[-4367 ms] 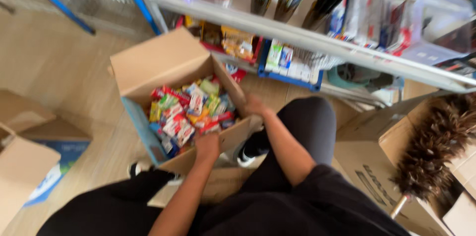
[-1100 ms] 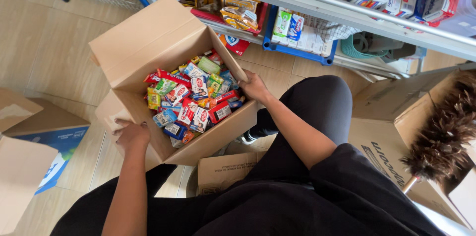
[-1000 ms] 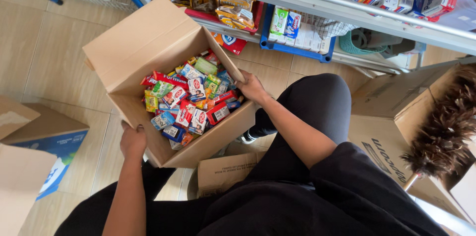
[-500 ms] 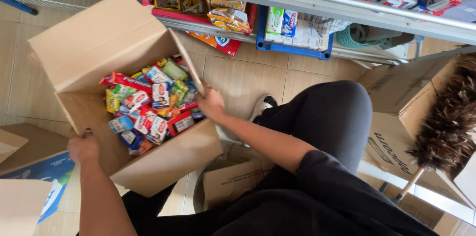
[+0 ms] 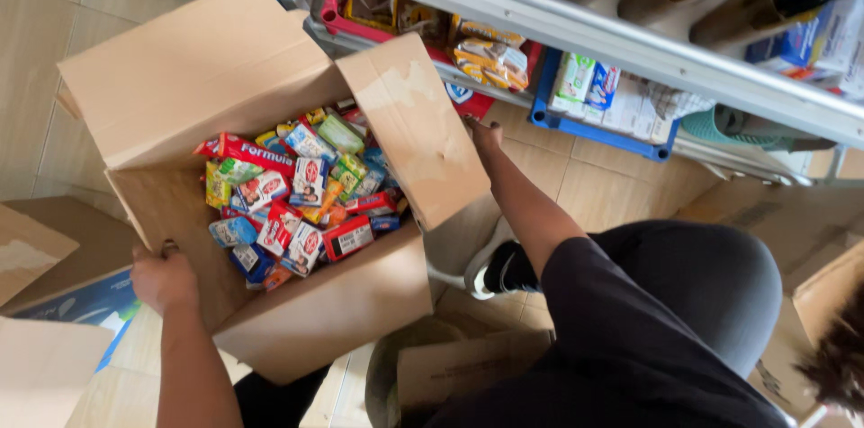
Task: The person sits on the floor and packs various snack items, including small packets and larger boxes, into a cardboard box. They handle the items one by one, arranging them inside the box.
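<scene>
I have an open cardboard box (image 5: 333, 320) in front of me, tilted, its flaps spread wide, resting low over the tiled floor (image 5: 576, 176) beside a shelf unit. My left hand (image 5: 164, 279) grips the near left edge of the box, fingers curled over the cardboard wall with the thumb side toward me, so it is closed on that rim. My right hand (image 5: 486, 133) reaches out past the right flap (image 5: 416, 126) and lies against the flap's far outer edge; the flap hides most of the fingers, so I cannot tell how far that hand is open or whether it truly clasps the cardboard.

Inside the box lies a jumbled heap of small coloured packets (image 5: 301, 194), red, green, yellow and blue, piled toward the middle and the back wall. The large back flap (image 5: 193, 77) stands up behind them.

My dark-trousered knee (image 5: 711, 284) is bent at the right, and a black and white shoe (image 5: 495, 266) shows just beside the box's right corner. Another flattened cardboard box (image 5: 54, 248) lies on the floor at the left, with a blue panel under it. The white shelf (image 5: 576, 27) runs across the top, and under it sit a red tray (image 5: 335, 9) and a blue tray (image 5: 594, 126) holding more packets
</scene>
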